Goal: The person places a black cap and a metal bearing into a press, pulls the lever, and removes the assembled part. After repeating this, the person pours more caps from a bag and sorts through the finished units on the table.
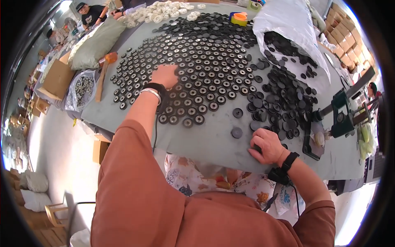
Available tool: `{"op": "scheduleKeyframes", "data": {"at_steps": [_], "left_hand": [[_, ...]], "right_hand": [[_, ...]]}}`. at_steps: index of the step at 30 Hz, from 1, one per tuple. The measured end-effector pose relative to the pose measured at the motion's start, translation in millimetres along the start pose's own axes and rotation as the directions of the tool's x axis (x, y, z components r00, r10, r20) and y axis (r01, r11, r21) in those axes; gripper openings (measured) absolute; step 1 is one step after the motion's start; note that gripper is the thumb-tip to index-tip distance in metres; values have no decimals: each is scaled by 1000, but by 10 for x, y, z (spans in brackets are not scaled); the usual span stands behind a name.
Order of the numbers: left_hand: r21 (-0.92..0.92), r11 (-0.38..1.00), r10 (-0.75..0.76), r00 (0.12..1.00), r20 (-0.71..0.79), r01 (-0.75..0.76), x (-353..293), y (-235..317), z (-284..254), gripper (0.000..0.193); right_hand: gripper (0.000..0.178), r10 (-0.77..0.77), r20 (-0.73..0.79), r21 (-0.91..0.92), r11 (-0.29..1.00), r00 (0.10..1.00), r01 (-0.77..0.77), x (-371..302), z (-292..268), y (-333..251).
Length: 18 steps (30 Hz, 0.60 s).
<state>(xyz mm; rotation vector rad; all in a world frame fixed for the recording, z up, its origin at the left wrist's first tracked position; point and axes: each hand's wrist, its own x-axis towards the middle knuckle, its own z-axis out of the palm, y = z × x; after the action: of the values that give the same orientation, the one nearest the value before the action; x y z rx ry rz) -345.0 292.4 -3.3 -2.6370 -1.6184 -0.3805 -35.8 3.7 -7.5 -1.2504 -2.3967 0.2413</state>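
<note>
Rows of black wheels with metal centres [198, 99] lie across the middle of the grey table. My left hand [164, 77] is over the left part of these rows, its fingers curled down among the wheels; what they hold, if anything, is hidden. At the table's near edge my right hand [267, 146] is closed, with a dark round cap [257, 148] partly showing between thumb and fingers. Beside it spreads a heap of loose black caps [279, 92]. Two single discs, a flat cap [236, 132] and a ringed one [237, 113], lie to its left.
A white sack [284, 20] spills black caps at the back right. A green hand press [342, 113] stands at the right. On the left are an orange-headed mallet [106, 66] and a bag of small metal parts [84, 88]. White wheels [154, 12] are piled far back, near people.
</note>
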Motion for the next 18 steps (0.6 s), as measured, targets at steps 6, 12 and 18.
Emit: {"op": "scheduleKeyframes", "data": {"at_steps": [6,12,18], "left_hand": [[109,993,-58,993,106,46,288,12,55,25],[-21,1000,-8,1000,0,8,357,-120,229,21],[-965,100,-366,910,192,244,206,125,-44,28]], "right_hand": [[22,28,-36,5,1000,999,-28,-56,30,69],[23,24,-54,2,1000,998,-24,-79,59,96],[23,13,-63,-4,1000,998,-13,-83,39,57]]}}
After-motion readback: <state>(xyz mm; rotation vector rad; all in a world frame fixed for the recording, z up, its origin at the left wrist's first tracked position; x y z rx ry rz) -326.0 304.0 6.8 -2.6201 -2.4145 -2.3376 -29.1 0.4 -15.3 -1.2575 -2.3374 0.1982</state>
